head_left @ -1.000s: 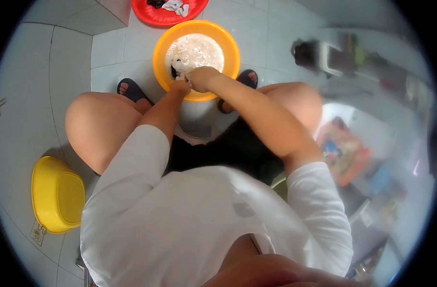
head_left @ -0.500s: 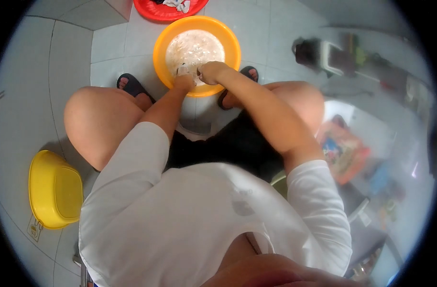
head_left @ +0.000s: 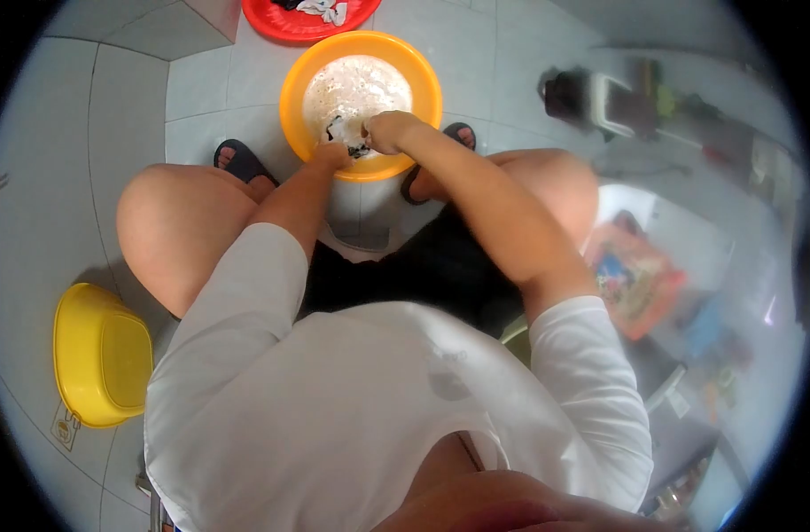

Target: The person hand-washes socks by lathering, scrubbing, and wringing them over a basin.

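An orange basin (head_left: 297, 66) of foamy, cloudy water stands on the floor between my feet. At its near side, a wet white and black cloth (head_left: 341, 131) shows above the foam. My left hand (head_left: 332, 155) is closed on the cloth's near left edge, low in the basin. On the cloth's right side, my right hand (head_left: 389, 132) is closed, its fingers curled round part of the cloth. The two hands are a little apart, with cloth between them.
Beyond the basin lies a red basin (head_left: 307, 28) with black and white cloths. A yellow basin (head_left: 104, 355) leans at the left. At the right, a blurred white container (head_left: 631, 199) holds a pinkish bag (head_left: 635, 279). Dark sandals (head_left: 243, 164) are on my feet.
Both hands have shifted slightly apart since the earliest frame, the right one moving right. More of the white and black cloth now shows above the foam than half a second ago.
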Available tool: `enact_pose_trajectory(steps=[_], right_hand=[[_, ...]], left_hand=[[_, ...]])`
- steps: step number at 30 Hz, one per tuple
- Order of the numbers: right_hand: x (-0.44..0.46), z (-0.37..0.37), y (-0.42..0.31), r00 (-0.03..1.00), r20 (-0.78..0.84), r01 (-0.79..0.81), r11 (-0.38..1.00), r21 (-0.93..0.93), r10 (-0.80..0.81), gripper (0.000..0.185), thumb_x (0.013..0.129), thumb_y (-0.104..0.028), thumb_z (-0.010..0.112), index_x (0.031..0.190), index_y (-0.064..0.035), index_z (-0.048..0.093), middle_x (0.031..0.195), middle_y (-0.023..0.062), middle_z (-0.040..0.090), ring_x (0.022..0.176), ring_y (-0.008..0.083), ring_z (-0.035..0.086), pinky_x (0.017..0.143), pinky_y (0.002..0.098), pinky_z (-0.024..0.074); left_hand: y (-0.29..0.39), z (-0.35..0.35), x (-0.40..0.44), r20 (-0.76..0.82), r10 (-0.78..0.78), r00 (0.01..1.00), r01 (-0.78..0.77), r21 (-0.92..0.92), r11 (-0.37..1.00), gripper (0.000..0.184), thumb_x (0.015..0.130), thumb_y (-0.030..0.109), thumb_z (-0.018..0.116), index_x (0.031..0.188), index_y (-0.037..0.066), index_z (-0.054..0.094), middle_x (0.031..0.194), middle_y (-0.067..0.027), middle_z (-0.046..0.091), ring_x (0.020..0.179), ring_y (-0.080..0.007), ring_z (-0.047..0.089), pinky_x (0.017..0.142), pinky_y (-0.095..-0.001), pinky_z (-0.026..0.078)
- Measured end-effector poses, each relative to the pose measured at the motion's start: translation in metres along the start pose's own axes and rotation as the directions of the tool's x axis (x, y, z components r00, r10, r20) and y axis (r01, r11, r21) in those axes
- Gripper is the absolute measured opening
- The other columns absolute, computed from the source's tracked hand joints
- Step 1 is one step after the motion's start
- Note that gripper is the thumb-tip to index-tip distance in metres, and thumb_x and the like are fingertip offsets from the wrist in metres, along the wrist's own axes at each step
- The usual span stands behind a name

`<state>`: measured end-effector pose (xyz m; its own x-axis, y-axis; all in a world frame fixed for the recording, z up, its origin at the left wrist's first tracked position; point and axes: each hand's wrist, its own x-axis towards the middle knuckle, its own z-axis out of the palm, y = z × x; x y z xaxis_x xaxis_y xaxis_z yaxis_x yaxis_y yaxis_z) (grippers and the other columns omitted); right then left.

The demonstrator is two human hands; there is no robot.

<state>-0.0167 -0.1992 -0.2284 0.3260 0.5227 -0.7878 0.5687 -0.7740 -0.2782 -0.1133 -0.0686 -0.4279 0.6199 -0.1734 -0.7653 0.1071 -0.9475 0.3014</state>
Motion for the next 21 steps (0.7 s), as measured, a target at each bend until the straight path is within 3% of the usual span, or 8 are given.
enact_pose_trajectory(steps=[3,5,6,8,9,11,18,21], right_hand=[[0.003,-0.001,0.000,1.000,0.006,-0.011,1.000,0.010,0.011,0.037,0.094,-0.028,0.056,0.126,-0.0127,0.067,0.124,0.0162,0.068,0.117,0.0334,0.063,0.101,0.0425,0.0482],[0.010,0.002,0.002,1.000,0.020,-0.019,1.000,0.003,0.019,0.038,0.094,-0.028,0.057,0.126,-0.0128,0.067,0.124,0.0162,0.068,0.117,0.0333,0.063,0.101,0.0423,0.0481],[0.014,0.003,0.003,1.000,0.023,-0.013,1.000,-0.007,0.013,0.038,0.094,-0.028,0.057,0.127,-0.0130,0.067,0.124,0.0163,0.068,0.117,0.0332,0.063,0.101,0.0422,0.0481],[0.015,0.003,0.004,1.000,0.023,-0.007,1.000,-0.019,0.008,0.039,0.094,-0.028,0.057,0.128,-0.0132,0.066,0.124,0.0163,0.068,0.117,0.0331,0.063,0.101,0.0420,0.0480],[0.013,0.003,0.004,1.000,0.024,-0.006,1.000,-0.023,0.006,0.039,0.094,-0.028,0.056,0.128,-0.0130,0.066,0.124,0.0162,0.068,0.117,0.0330,0.064,0.101,0.0419,0.0480],[0.009,0.001,0.004,1.000,0.024,-0.003,1.000,-0.025,0.004,0.039,0.094,-0.027,0.056,0.128,-0.0128,0.066,0.124,0.0162,0.068,0.117,0.0330,0.064,0.101,0.0418,0.0480],[0.011,-0.013,0.008,1.000,-0.022,-0.018,1.000,-0.025,0.017,0.039,0.094,-0.026,0.054,0.128,-0.0134,0.066,0.125,0.0162,0.068,0.117,0.0327,0.064,0.100,0.0416,0.0487],[0.004,-0.023,0.005,0.994,-0.104,-0.035,0.999,-0.033,0.031,0.035,0.090,-0.023,0.058,0.121,-0.0097,0.070,0.121,0.0170,0.070,0.113,0.0323,0.066,0.096,0.0416,0.0511]], left_hand=[[-0.013,0.024,0.034,-0.067,-0.004,0.998,0.000,-0.050,0.999,0.043,0.084,0.030,0.066,0.118,0.005,0.072,0.124,-0.0156,0.069,0.117,-0.0327,0.065,0.103,-0.0433,0.048],[-0.027,0.046,0.077,0.143,0.116,0.983,-0.128,0.083,0.988,0.043,0.082,0.026,0.067,0.120,0.005,0.071,0.122,-0.0173,0.070,0.114,-0.0348,0.067,0.100,-0.0442,0.050],[-0.027,0.039,0.068,0.142,0.114,0.983,-0.127,0.085,0.988,0.043,0.082,0.026,0.067,0.120,0.005,0.071,0.122,-0.0173,0.070,0.114,-0.0348,0.067,0.100,-0.0442,0.050],[-0.019,0.009,0.031,0.026,0.093,0.995,-0.090,-0.103,0.991,0.042,0.082,0.022,0.066,0.121,0.005,0.070,0.119,-0.0181,0.070,0.110,-0.0365,0.068,0.096,-0.0452,0.052],[-0.015,0.003,0.018,0.025,0.093,0.995,-0.090,-0.103,0.991,0.042,0.082,0.022,0.066,0.121,0.005,0.070,0.119,-0.0181,0.070,0.110,-0.0365,0.068,0.096,-0.0452,0.052],[-0.008,-0.004,0.002,-0.290,-0.076,0.954,-0.002,-0.259,0.966,0.041,0.082,0.022,0.066,0.119,0.006,0.070,0.117,-0.0177,0.071,0.109,-0.0366,0.068,0.093,-0.0451,0.053],[0.001,-0.070,-0.030,-0.145,-0.200,0.969,0.174,-0.171,0.970,0.044,0.082,0.034,0.070,0.115,0.005,0.072,0.114,-0.0181,0.072,0.107,-0.0330,0.069,0.090,-0.0443,0.054],[-0.011,-0.089,0.000,-0.099,-0.073,0.992,0.052,-0.200,0.978,0.050,0.078,0.044,0.076,0.109,0.004,0.074,0.109,-0.0175,0.074,0.105,-0.0319,0.070,0.088,-0.0442,0.054]])
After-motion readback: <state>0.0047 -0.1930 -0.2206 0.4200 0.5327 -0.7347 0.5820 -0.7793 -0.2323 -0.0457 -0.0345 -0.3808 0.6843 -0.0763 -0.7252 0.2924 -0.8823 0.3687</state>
